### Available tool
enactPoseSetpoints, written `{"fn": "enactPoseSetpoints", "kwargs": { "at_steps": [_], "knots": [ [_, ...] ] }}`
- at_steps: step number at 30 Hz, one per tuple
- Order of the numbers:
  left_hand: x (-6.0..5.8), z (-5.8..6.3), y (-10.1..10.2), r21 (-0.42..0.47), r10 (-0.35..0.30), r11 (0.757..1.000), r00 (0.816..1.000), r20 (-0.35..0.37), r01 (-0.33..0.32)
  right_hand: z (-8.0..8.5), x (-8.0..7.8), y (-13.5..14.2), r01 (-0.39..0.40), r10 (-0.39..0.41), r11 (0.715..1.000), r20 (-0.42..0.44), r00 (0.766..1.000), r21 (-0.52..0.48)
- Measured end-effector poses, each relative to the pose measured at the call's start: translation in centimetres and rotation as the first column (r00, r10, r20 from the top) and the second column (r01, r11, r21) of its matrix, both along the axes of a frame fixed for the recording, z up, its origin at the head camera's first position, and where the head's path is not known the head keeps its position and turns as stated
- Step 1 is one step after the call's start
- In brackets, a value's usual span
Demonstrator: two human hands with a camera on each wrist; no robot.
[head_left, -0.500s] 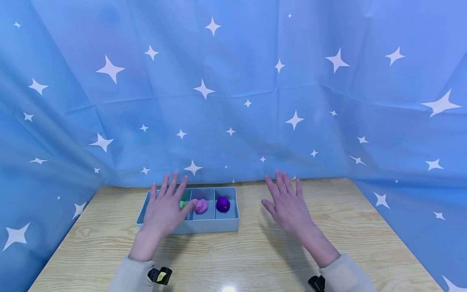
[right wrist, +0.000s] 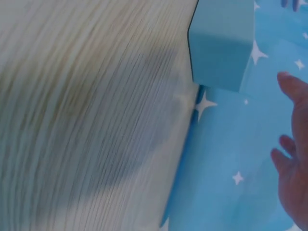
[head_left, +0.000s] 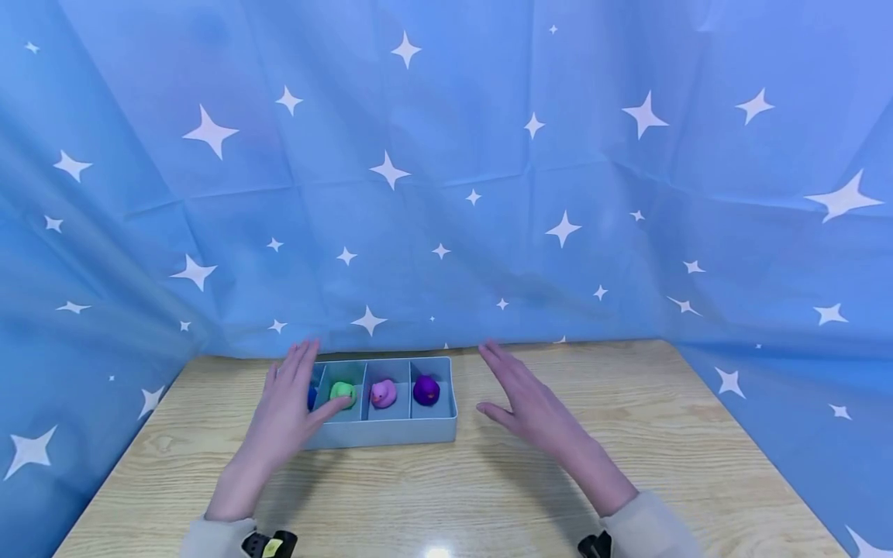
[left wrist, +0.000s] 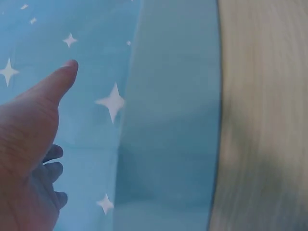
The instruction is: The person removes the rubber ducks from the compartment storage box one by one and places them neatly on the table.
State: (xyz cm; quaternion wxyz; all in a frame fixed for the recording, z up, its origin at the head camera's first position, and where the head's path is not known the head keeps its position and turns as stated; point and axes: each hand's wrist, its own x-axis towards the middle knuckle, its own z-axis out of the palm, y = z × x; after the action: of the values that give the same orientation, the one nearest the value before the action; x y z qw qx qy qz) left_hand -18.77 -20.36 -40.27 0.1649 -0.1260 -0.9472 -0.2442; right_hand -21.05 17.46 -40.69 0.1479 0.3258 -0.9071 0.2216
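Note:
A light blue divided box point(head_left: 391, 432) stands near the back of the table. In its compartments sit a green rubber duck point(head_left: 343, 392), a pink rubber duck point(head_left: 384, 394), a purple rubber duck point(head_left: 426, 390) and a dark blue thing point(head_left: 312, 397) mostly hidden by a hand. My left hand point(head_left: 282, 415) hovers over the box's left end, fingers straight, thumb overlapping the green duck in the head view. Apart from the box on its right side is my right hand point(head_left: 537, 411), fingers extended and holding nothing. The box wall point(left wrist: 168, 120) fills the middle of the left wrist view.
A wooden table point(head_left: 432, 496) carries the box. Behind it and along both sides hangs a blue curtain point(head_left: 460, 209) with white stars. Dark devices are strapped at the left wrist point(head_left: 270, 544) and right wrist point(head_left: 595, 545).
My left hand has moved left and turned, uncovering the green duck and part of the dark blue thing. My right hand has shifted left and turned, its fingers pointing toward the box side.

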Motion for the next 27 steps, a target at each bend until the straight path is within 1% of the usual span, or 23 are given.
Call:
{"fn": "enactPoseSetpoints", "kwargs": {
  "at_steps": [4, 5, 8, 11, 14, 15, 18, 21, 25, 27],
  "knots": [
    [0.3, -0.9, -1.3, 0.025, 0.032, 0.999, 0.999, -0.027, -0.031, 0.1, -0.4, -1.0, -0.024, 0.026, 0.998, 0.033, 0.999, -0.061],
    [0.4, -1.0, -1.7, 0.038, 0.039, 0.999, 0.999, -0.020, -0.038, 0.1, -0.5, -1.3, -0.031, 0.035, 0.996, 0.045, 0.998, -0.081],
    [0.7, -1.6, -2.7, 0.089, 0.060, 0.994, 0.998, 0.029, -0.062, -0.3, -1.2, -2.5, -0.059, 0.074, 0.985, 0.088, 0.993, -0.162],
    [1.0, -2.1, -3.5, 0.142, 0.079, 0.985, 0.992, 0.095, -0.092, -0.8, -1.9, -3.8, -0.101, 0.137, 0.960, 0.122, 0.983, -0.263],
    [1.0, -2.5, -4.0, 0.189, 0.085, 0.976, 0.987, 0.135, -0.110, -1.2, -2.6, -5.0, -0.101, 0.166, 0.938, 0.173, 0.971, -0.332],
    [1.0, -2.6, -4.1, 0.205, 0.081, 0.973, 0.987, 0.137, -0.109, -1.3, -2.8, -5.4, -0.087, 0.162, 0.937, 0.198, 0.967, -0.339],
    [0.8, -3.0, -4.2, 0.240, 0.078, 0.964, 0.985, 0.154, -0.114, -1.4, -3.3, -6.4, -0.039, 0.141, 0.942, 0.288, 0.947, -0.334],
    [0.7, -3.4, -4.3, 0.276, 0.074, 0.953, 0.980, 0.183, -0.123, -1.5, -3.8, -7.2, -0.017, 0.120, 0.958, 0.345, 0.931, -0.287],
    [0.5, -3.7, -4.3, 0.320, 0.062, 0.938, 0.973, 0.221, -0.133, -1.7, -4.6, -7.6, -0.013, 0.096, 0.975, 0.368, 0.925, -0.220],
    [0.4, -3.8, -4.3, 0.333, 0.059, 0.933, 0.971, 0.232, -0.136, -1.7, -4.9, -7.8, -0.009, 0.090, 0.977, 0.375, 0.923, -0.211]
  ]
}}
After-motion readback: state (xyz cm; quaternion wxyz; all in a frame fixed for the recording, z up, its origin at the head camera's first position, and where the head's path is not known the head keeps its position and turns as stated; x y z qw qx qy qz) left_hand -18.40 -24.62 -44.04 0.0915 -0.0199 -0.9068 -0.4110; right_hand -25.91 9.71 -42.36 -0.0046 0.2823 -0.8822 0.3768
